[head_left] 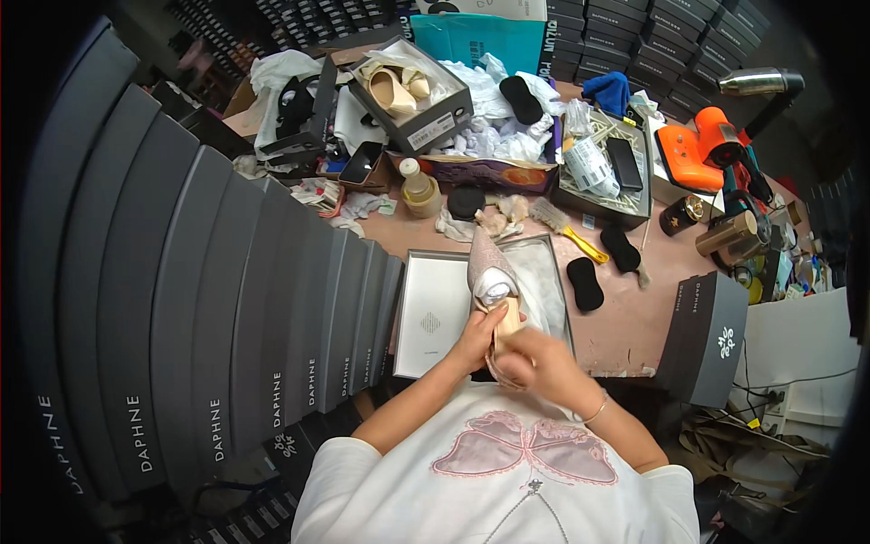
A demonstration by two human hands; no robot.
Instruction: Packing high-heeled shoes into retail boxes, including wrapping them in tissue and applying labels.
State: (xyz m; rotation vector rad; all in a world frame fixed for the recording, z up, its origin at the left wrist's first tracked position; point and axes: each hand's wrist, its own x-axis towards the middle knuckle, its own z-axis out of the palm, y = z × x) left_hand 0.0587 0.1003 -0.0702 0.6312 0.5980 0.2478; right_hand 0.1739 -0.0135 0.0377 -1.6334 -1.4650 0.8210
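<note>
A pink glittery pointed-toe shoe (pixel 488 256) is in my left hand (pixel 477 339), its toe pointing away from me. Crumpled white paper (pixel 495 286) fills the toe, and a beige insole shows behind it. My left fingers are closed around the shoe's side. Over the heel end is my right hand (pixel 549 366), slightly blurred, with its fingers curled in; anything between them is hidden. Beneath the shoe lies an open shoebox, with its white-lined part (pixel 429 308) at the left and white tissue paper (pixel 542 276) at the right.
Tall stacks of grey shoeboxes (pixel 208 299) line my left side. Black pads (pixel 585 284), a yellow-handled brush (pixel 584 243) and a bottle (pixel 420 190) lie or stand beyond. Further back are a box of beige shoes (pixel 412 95) and an orange device (pixel 693 156). One grey box (pixel 702 340) is at the right.
</note>
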